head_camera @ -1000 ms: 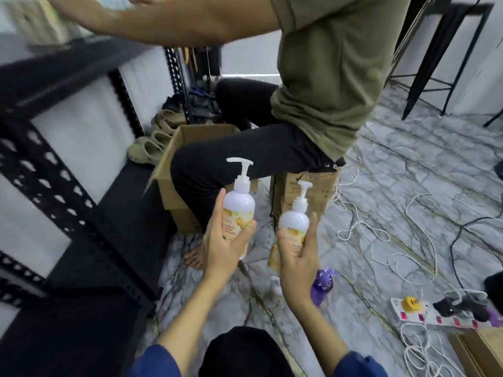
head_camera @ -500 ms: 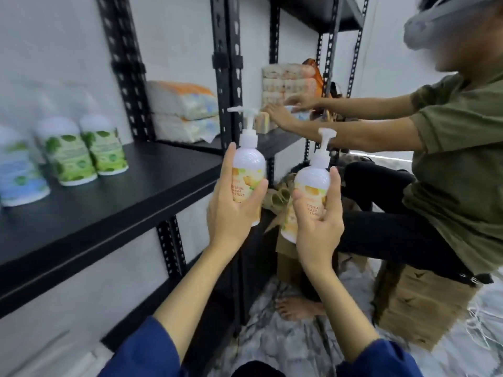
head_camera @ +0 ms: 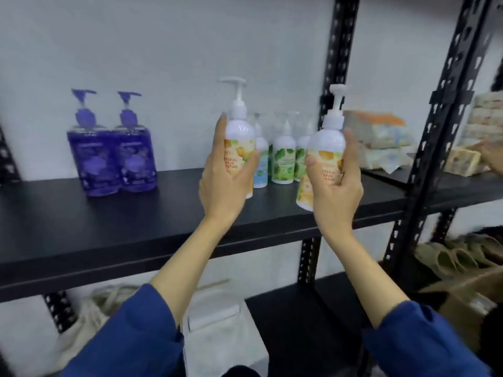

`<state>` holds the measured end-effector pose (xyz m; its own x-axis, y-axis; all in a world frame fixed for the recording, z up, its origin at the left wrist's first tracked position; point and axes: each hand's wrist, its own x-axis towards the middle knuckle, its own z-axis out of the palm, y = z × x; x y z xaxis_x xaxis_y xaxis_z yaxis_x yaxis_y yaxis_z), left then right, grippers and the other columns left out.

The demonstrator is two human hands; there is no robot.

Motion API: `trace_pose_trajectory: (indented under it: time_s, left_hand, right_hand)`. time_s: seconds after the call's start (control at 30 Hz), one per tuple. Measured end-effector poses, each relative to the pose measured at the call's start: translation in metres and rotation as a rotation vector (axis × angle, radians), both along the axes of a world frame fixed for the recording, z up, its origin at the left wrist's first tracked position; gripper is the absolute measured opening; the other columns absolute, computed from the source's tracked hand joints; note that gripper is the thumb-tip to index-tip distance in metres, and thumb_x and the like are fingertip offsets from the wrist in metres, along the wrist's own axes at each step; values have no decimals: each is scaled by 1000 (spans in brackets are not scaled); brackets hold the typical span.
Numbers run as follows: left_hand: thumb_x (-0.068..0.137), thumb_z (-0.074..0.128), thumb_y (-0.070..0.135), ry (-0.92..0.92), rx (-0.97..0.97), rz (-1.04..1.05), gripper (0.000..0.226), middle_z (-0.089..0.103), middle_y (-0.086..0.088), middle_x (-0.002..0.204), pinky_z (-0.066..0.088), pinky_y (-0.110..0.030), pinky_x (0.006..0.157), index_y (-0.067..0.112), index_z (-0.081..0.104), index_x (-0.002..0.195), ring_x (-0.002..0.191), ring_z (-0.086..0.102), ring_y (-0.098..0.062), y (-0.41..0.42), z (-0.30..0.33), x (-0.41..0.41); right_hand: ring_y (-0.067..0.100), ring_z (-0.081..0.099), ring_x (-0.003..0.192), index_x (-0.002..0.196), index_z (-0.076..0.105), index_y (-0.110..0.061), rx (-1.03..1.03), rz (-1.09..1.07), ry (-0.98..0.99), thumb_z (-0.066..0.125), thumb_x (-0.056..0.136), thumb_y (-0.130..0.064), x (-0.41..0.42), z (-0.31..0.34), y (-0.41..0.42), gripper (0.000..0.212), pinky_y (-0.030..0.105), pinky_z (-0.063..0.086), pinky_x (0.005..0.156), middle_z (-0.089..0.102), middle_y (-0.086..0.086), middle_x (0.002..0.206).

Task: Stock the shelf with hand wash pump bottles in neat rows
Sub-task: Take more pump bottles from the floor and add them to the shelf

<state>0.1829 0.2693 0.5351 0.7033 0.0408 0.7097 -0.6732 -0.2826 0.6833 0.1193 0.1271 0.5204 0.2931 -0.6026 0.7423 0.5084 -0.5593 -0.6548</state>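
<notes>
My left hand [head_camera: 223,183] grips a white pump bottle with an orange label [head_camera: 239,137], held upright just above the black shelf [head_camera: 109,227]. My right hand [head_camera: 336,191] grips a second orange-label pump bottle [head_camera: 326,142], tilted slightly right over the shelf's front. Behind them, at the back of the shelf, stand green-label pump bottles [head_camera: 283,161] and a blue-label one [head_camera: 260,170]. Two purple pump bottles [head_camera: 111,156] stand side by side at the left.
Black perforated uprights [head_camera: 337,77] [head_camera: 441,148] frame the bay. Packets [head_camera: 378,140] lie on the neighbouring shelf at the right, where another person's hand [head_camera: 490,156] shows. Below are a white box [head_camera: 220,338], a cloth bag [head_camera: 89,322] and sandals [head_camera: 457,254].
My view has swung from the floor up and left to the shelf. Both hands have carried their bottles up to shelf height, in front of the green-label bottles.
</notes>
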Motion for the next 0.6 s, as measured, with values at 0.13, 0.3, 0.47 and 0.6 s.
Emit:
trace_pose_trajectory:
  time_s: [0.13, 0.3, 0.47, 0.6]
  left_hand:
    - [87, 55, 55, 23, 29, 173, 72, 57, 2, 125, 42, -33, 80, 51, 12, 144, 104, 58, -22, 52, 1, 20]
    - [88, 54, 52, 52, 0, 289, 70, 55, 1, 125, 43, -36, 79, 52, 12, 144, 105, 57, -25, 90, 6, 43]
    - [86, 56, 52, 72, -32, 328, 71, 54, 5, 127, 49, -42, 83, 54, 11, 141, 105, 59, -26, 109, 5, 60]
    - [85, 57, 50, 80, -87, 278, 73, 51, 14, 122, 51, -44, 87, 52, 13, 143, 104, 59, -22, 115, 7, 69]
  right_hand:
    - [10, 57, 111, 139, 37, -41, -43, 142, 17, 60, 82, -50, 43, 10, 49, 62, 38, 49, 93, 54, -13, 130]
    - [14, 57, 106, 140, 33, -40, -84, 316, 60, 57, 83, -49, 91, 16, 97, 62, 41, 49, 91, 55, -8, 119]
    - [16, 53, 110, 143, 30, -28, -163, 450, 146, 59, 90, -37, 141, 14, 124, 61, 43, 46, 95, 49, -6, 123]
    - [23, 51, 110, 143, 27, -23, -260, 454, 214, 54, 92, -41, 176, 13, 134, 60, 47, 46, 93, 48, 6, 128]
